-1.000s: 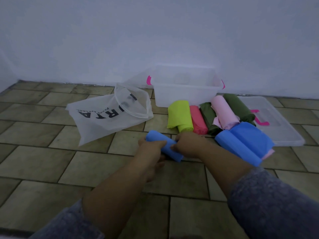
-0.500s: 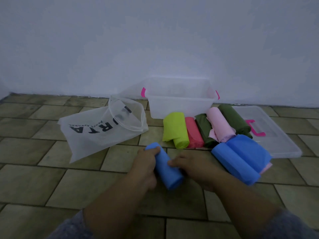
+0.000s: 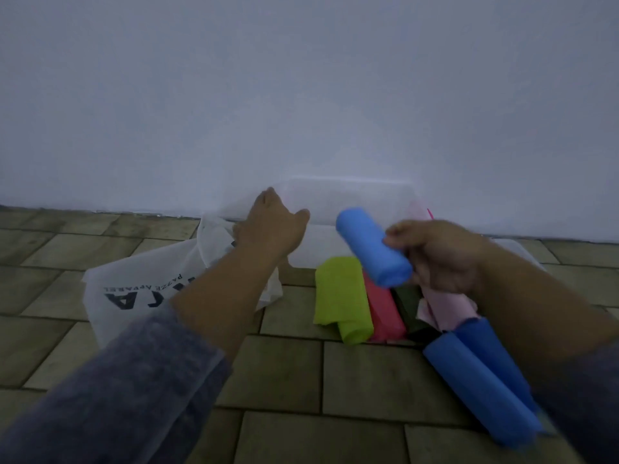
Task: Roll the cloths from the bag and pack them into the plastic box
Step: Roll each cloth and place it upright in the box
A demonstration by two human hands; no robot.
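Setting: plain white wall [image 3: 301,95] meeting a floor [image 3: 361,373] of olive-tan tiles; dim light.
Plastic box: translucent plastic box [image 3: 351,195] standing on the floor against the wall; a pink handle [image 3: 430,214] shows at its right end. Contents cannot be made out.
Bag: white semi-transparent bag [image 3: 140,279] lying on the floor left of the box, mouth toward the box.
Writing: black print on the bag, upside down to the camera. The small line appears to end in "APPAREL"; the large letters are partly covered by the left forearm and cannot be read in full.
Left grip: left grip [image 3: 271,226] reached forward over the box's near left corner, fingers extended, thumb spread, holding nothing. Contact with the box cannot be confirmed.
Right grip: right grip [image 3: 442,252] with fingers curled round one end of a blue roll [image 3: 371,246].
Blue roll: held in the air, tilted, in front of the box and above the floor rolls.
Floor rolls: lime roll [image 3: 341,296], red roll [image 3: 385,309], dark green roll [image 3: 407,303] and pale pink roll [image 3: 442,306] side by side before the box; larger blue rolls [image 3: 469,380] nearer the camera at right.
Clothing: grey-blue sleeve [image 3: 117,396] on the left arm.
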